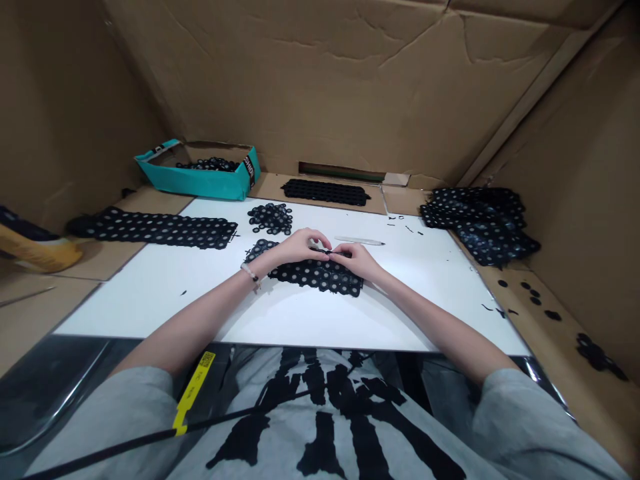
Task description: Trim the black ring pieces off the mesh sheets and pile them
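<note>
A black sheet (316,275) with rows of round pale spots lies on the white board in front of me. Above its far edge, my left hand (303,245) curves over with thumb and forefinger pinched together. My right hand (357,260) meets it from the other side, its fingers pinched on the sheet's far edge as well. The fingertips almost touch, and a bit of dark material shows between them. Just beyond the sheet is a heap of small black rings (271,218). A white pen-like tool (360,241) lies behind my right hand.
A teal box (200,181) holding more black rings stands at the back left. Other spotted sheets lie at left (165,228) and back (325,192), with a pile of sheets (480,220) at right. Black scraps (553,315) dot the right side. Cardboard walls (320,87) enclose the white board (400,320).
</note>
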`<state>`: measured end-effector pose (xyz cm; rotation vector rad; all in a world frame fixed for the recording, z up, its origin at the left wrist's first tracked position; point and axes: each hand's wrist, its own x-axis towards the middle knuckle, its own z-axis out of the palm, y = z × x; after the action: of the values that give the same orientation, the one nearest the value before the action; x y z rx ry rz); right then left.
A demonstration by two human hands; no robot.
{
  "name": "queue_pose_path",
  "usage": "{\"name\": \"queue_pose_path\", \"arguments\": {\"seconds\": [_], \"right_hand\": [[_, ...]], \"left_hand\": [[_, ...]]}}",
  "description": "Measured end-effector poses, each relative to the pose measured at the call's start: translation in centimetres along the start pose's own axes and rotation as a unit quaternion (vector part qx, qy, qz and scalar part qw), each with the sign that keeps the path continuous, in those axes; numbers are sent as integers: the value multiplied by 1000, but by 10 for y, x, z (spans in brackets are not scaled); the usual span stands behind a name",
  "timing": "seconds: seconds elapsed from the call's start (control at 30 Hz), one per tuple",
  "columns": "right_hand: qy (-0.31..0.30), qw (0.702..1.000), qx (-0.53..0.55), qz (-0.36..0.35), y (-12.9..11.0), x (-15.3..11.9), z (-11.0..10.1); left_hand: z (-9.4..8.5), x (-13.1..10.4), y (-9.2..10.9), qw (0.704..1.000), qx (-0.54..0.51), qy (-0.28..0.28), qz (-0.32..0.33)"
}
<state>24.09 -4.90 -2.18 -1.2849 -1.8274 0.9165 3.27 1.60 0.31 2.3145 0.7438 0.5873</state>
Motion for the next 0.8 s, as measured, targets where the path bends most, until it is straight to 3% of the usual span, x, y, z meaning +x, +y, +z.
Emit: {"name": "queue_pose_path", "arguments": {"seconds": [0.17,0.4,0.5,0.57,0.7,0.8], "right_hand": [[26,999,28,4,0,1,4],[17,999,37,36,1,-1,3],[13,999,17,47,2,0,1],[2,999,-1,45,3,0,1],[0,999,-23,39,7,1,1],[0,999,-19,40,8,1,1]], "left_hand": [[8,-1,6,998,50,33,-29],[12,1,5,996,-65,23,-55],[-1,4,-7,988,-98,39,-112],[-20,2,-21,978,-102,96,-156],[-66,-10,-56,931,-59,299,-203],[-84,-22,-73,909,9,357,-215]]}}
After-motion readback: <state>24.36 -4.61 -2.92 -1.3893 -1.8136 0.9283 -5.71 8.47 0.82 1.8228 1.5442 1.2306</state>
